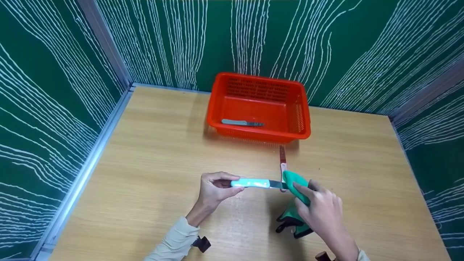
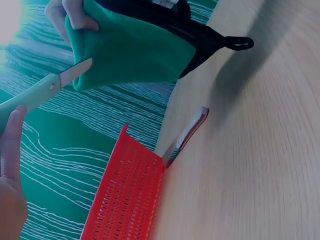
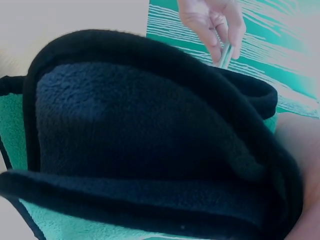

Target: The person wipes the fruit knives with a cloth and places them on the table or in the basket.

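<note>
My left hand point(image 1: 214, 190) pinches the pale mint handle of a knife point(image 1: 251, 183) between thumb and fingers, holding it level above the table. Its blade point(image 2: 75, 72) points right and meets a green cloth point(image 1: 296, 183) with black edging and a hanging loop. The cloth is gripped by my right hand point(image 1: 322, 206), whose fingers press it at the blade tip. Dark folds of that cloth fill most of the right wrist view. Beneath the raised blade, a second knife point(image 2: 190, 131) with a pinkish-white handle lies on the table, its blade toward the basket.
A red plastic basket point(image 1: 259, 135) stands at the back of the wooden table point(image 1: 159, 145). Inside it lies a grey-handled knife point(image 1: 237, 122). Green panels point(image 1: 217, 43) with white wavy lines enclose the table at the back and both sides.
</note>
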